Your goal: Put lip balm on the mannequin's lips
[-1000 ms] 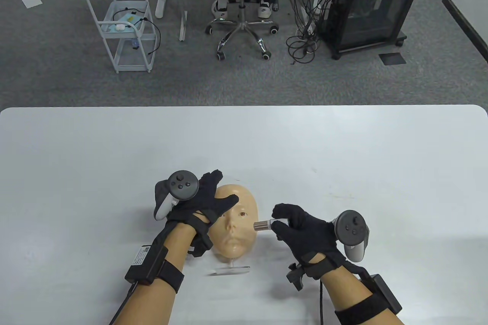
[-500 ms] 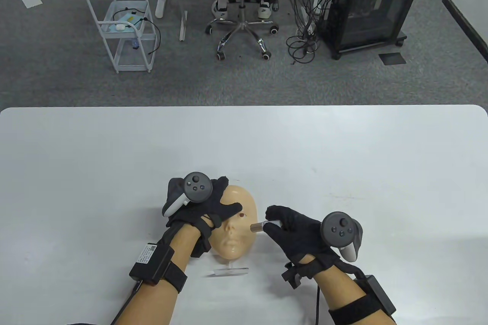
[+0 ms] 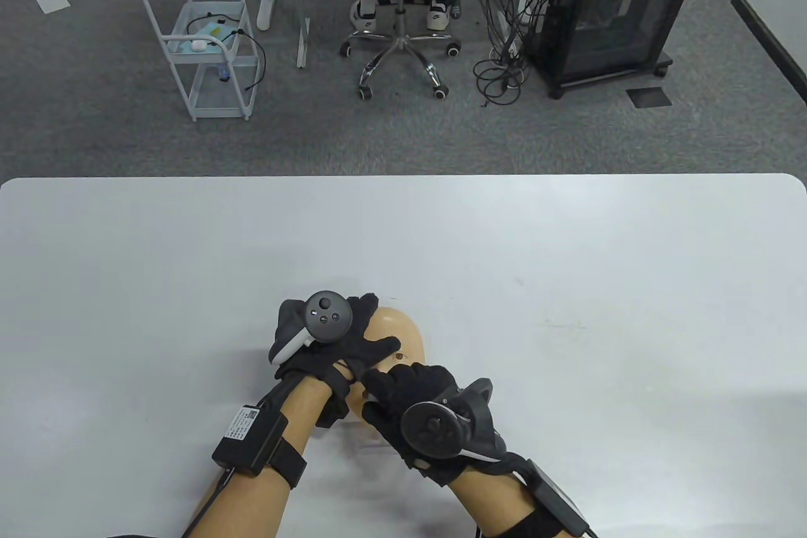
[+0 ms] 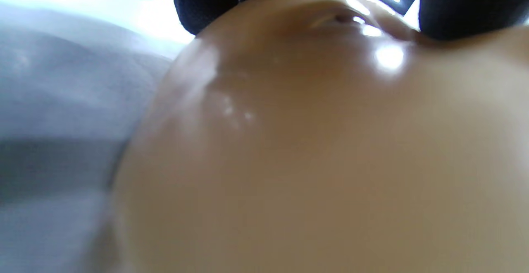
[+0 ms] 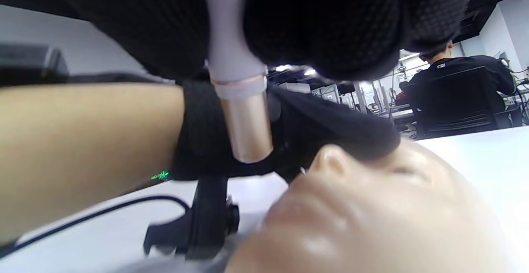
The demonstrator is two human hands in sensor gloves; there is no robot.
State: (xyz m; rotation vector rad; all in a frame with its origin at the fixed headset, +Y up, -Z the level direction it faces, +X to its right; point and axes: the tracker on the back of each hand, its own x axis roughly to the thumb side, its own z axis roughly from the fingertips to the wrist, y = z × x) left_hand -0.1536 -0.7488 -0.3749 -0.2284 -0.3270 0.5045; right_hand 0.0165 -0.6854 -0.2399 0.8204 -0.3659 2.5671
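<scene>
A tan mannequin face (image 3: 401,330) lies face up near the table's front edge. My left hand (image 3: 343,345) rests on its forehead and left side, thumb across the brow; the left wrist view shows the face (image 4: 314,153) close up. My right hand (image 3: 403,393) covers the lower face and grips a lip balm tube (image 5: 241,99), pink body with a rose-gold end, held just above and left of the lips (image 5: 306,219) without visible contact. In the table view the tube and lips are hidden under my right hand.
The white table (image 3: 567,286) stretches wide behind and to both sides. Beyond its far edge are an office chair (image 3: 400,8), a white cart (image 3: 202,52) and a black computer case (image 3: 615,14) on grey carpet.
My right hand swung left with the tube, from beside the mannequin's cheek to over its lower face, now hiding the mouth in the table view. My left hand shifted slightly right on the forehead.
</scene>
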